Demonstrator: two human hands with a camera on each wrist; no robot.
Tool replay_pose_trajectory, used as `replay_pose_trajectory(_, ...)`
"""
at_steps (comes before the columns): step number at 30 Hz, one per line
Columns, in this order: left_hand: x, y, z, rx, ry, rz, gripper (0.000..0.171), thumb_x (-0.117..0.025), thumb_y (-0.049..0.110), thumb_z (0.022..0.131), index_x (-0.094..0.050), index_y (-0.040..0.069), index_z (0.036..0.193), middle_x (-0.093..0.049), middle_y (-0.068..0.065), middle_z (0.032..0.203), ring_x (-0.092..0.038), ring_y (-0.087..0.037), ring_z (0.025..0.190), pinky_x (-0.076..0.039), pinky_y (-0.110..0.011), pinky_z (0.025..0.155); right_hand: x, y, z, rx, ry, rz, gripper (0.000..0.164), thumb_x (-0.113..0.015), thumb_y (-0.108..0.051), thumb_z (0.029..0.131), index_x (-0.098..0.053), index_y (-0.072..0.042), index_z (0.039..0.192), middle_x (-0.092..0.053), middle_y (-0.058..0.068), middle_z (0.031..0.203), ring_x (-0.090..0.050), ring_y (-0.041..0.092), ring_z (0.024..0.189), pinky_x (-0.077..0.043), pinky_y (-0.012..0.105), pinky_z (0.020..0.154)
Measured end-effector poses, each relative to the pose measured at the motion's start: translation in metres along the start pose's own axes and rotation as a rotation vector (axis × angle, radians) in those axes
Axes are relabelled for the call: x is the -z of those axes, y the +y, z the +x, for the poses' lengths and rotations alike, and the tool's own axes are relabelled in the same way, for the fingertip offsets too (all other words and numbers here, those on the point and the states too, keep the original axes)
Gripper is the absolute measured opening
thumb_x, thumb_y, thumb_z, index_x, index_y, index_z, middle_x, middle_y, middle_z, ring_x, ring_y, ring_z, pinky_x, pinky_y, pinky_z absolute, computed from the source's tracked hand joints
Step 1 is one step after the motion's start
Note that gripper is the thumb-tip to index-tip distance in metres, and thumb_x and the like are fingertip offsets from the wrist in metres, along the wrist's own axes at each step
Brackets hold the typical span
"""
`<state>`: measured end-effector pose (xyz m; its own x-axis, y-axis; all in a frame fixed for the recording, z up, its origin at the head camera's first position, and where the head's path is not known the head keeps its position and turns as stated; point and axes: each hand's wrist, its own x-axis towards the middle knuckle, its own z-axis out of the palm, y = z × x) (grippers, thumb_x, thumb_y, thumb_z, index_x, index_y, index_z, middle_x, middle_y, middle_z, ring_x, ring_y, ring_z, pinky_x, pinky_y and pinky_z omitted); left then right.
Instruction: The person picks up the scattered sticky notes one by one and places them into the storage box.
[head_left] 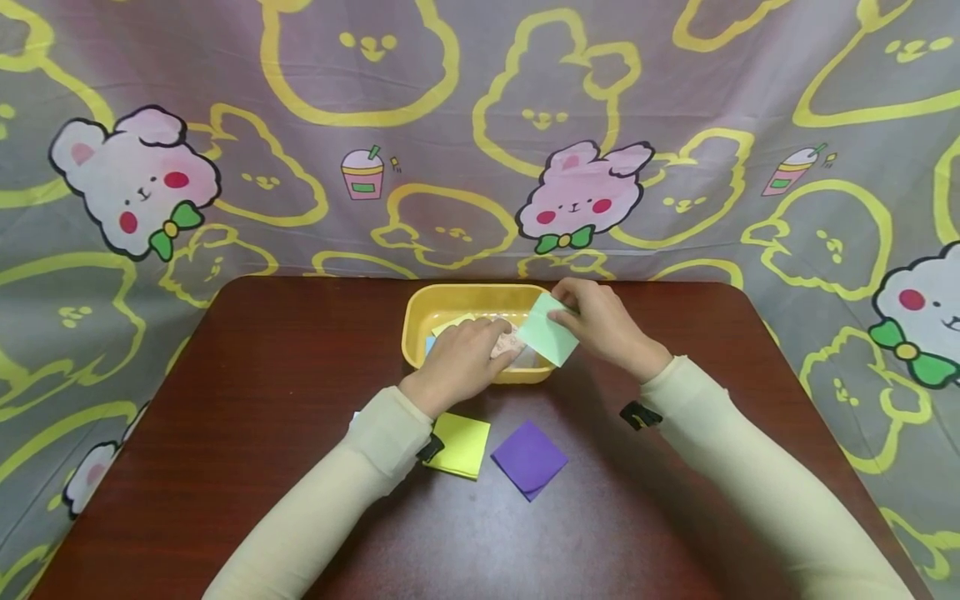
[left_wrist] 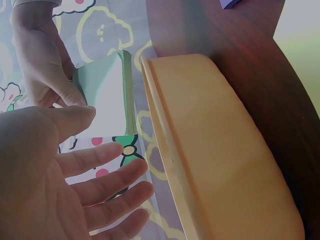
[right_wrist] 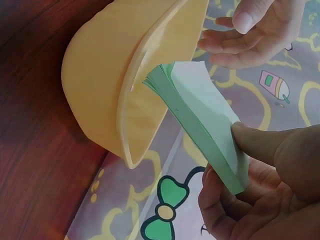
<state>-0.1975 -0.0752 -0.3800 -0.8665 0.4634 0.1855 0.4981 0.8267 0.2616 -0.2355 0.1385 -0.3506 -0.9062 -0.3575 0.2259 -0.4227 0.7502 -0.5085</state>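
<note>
A pad of light green sticky notes [head_left: 547, 332] is pinched between the thumb and fingers of my right hand [head_left: 606, 323], above the right end of a yellow plastic basket [head_left: 480, 289]. Its layered edge shows in the right wrist view, where the pad [right_wrist: 210, 120] is tilted and slightly fanned at one end. My left hand [head_left: 459, 360] hovers over the basket's front left, fingers spread loosely and holding nothing. Inside the basket lie a pinkish patterned piece [head_left: 510, 342], a yellow piece [head_left: 453, 323] and a bit of blue [head_left: 430, 344], partly hidden by the left hand.
On the brown table [head_left: 637, 517], a yellow sticky note pad [head_left: 465, 446] lies near the left wrist, which partly covers it. A purple pad [head_left: 529, 460] sits to its right. Behind the table hangs a patterned cloth [head_left: 442, 150].
</note>
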Motion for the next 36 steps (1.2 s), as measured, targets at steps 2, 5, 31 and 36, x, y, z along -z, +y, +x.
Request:
replay_pose_trajectory(2,0.0,-0.001,0.001,0.005,-0.005,0.0,0.044,-0.049,0.045,0.093,-0.06,0.015,0.122,-0.065,-0.003,0.115,-0.061,-0.022,0.099,-0.048,-0.04,0.078,-0.001,-0.001,0.003,-0.009,-0.009,0.001,0.018,-0.067,-0.017,0.085,-0.064,-0.005,0.098,-0.066,0.008,0.086,-0.059,0.02,0.074,-0.048,0.035,0.064)
replay_pose_trajectory(5,0.0,-0.003,0.001,0.011,-0.014,0.004,0.046,-0.047,0.048,0.093,-0.059,0.014,0.122,-0.066,-0.003,0.111,-0.062,-0.021,0.097,-0.049,-0.039,0.076,-0.003,-0.002,0.006,-0.022,-0.021,-0.001,0.019,-0.066,-0.017,0.085,-0.064,-0.005,0.099,-0.066,0.007,0.085,-0.06,0.019,0.073,-0.048,0.034,0.063)
replay_pose_trajectory(31,-0.004,-0.014,0.008,0.032,-0.025,0.001,0.042,-0.049,0.042,0.093,-0.06,0.012,0.121,-0.066,-0.005,0.109,-0.062,-0.023,0.093,-0.048,-0.039,0.074,-0.021,0.002,0.032,-0.037,-0.119,-0.01,0.016,-0.066,-0.011,0.085,-0.062,0.001,0.095,-0.068,0.015,0.089,-0.064,0.023,0.078,-0.052,0.033,0.062)
replay_pose_trajectory(36,-0.007,-0.018,0.009,0.039,-0.021,0.0,0.039,-0.054,0.037,0.092,-0.061,0.012,0.12,-0.066,-0.005,0.106,-0.062,-0.023,0.09,-0.049,-0.04,0.073,-0.026,0.001,0.036,-0.045,-0.144,-0.026,0.015,-0.065,-0.009,0.085,-0.063,0.001,0.096,-0.069,0.016,0.088,-0.064,0.024,0.078,-0.052,0.033,0.063)
